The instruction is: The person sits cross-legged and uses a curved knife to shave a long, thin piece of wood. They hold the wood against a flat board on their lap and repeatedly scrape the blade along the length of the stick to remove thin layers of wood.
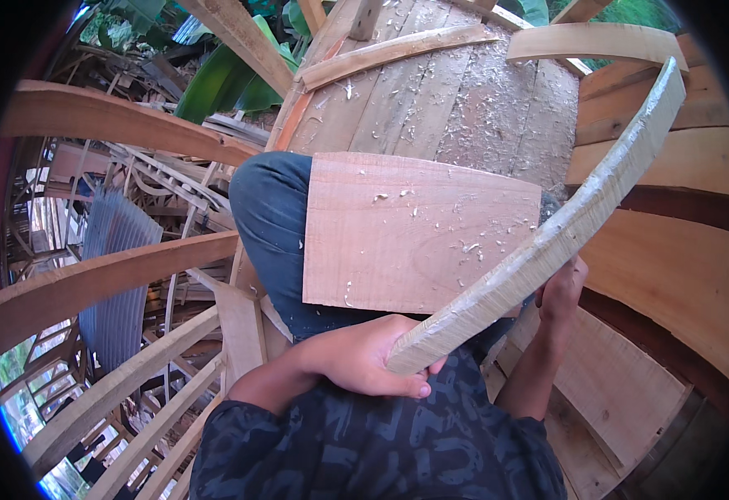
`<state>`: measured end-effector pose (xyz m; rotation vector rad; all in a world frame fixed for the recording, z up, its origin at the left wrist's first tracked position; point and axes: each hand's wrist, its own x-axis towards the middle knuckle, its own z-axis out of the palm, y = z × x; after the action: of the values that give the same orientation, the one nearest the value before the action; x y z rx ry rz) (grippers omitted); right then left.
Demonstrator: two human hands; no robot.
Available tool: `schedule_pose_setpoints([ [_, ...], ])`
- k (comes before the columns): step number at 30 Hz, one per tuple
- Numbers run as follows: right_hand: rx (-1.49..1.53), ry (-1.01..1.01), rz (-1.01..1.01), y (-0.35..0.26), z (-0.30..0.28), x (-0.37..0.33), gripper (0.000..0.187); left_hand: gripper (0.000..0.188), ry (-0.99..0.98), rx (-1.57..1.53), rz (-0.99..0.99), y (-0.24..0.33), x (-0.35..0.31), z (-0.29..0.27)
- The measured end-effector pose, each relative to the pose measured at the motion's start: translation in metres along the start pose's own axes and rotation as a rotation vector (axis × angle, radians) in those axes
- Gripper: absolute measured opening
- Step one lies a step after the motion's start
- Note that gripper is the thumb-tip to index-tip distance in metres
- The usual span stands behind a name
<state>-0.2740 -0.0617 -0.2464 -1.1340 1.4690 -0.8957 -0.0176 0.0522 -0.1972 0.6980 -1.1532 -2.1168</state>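
Note:
A long, slightly curved wooden strip (539, 237) slants up from my lap toward the far right. My left hand (373, 357) is closed around its near end, thumb along the underside. My right hand (563, 287) is a closed fist just beyond the strip's right edge. The strip partly covers it, so what it holds, if anything, is hidden. Across my thighs lies a flat, reddish wooden board (414, 237) with a few pale shavings on it. The strip passes over the board's right corner.
Shavings litter the plank floor (406, 92) ahead, where a loose wooden batten (398, 57) lies. A curved wooden piece (594, 42) is at the far right. Curved ribs (106, 271) rise on the left, and wide planks (664, 283) line the right side.

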Motion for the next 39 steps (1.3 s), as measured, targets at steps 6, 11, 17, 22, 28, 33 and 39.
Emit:
schedule_pose_setpoints([
  [6, 0.064, 0.002, 0.072, 0.001, 0.009, 0.004, 0.054, 0.026, 0.015, -0.059, -0.191, 0.017, 0.003, 0.001],
  [11, 0.303, -0.146, 0.243, -0.005, 0.015, 0.001, 0.057, 0.023, 0.081, -0.060, -0.064, 0.015, -0.004, 0.002],
  [17, -0.051, -0.258, -0.221, -0.004, 0.026, -0.023, 0.067, 0.021, 0.428, 0.229, -0.038, 0.026, -0.003, 0.001],
  [22, -0.466, -0.346, -0.511, -0.030, 0.045, -0.041, 0.064, 0.022, 0.509, 0.345, -0.068, 0.021, 0.006, 0.003],
  [28, -0.701, -0.230, -0.599, -0.034, 0.047, -0.035, 0.064, 0.023, 0.535, 0.518, -0.122, 0.016, 0.013, 0.010],
  [33, -0.707, -0.124, -0.759, -0.027, 0.043, -0.021, 0.066, 0.022, 0.540, 0.499, -0.117, 0.016, 0.014, 0.014],
  [39, -0.512, 0.294, -0.279, -0.009, -0.028, 0.049, 0.063, 0.023, 0.363, 0.306, -0.183, 0.007, 0.000, 0.024],
])
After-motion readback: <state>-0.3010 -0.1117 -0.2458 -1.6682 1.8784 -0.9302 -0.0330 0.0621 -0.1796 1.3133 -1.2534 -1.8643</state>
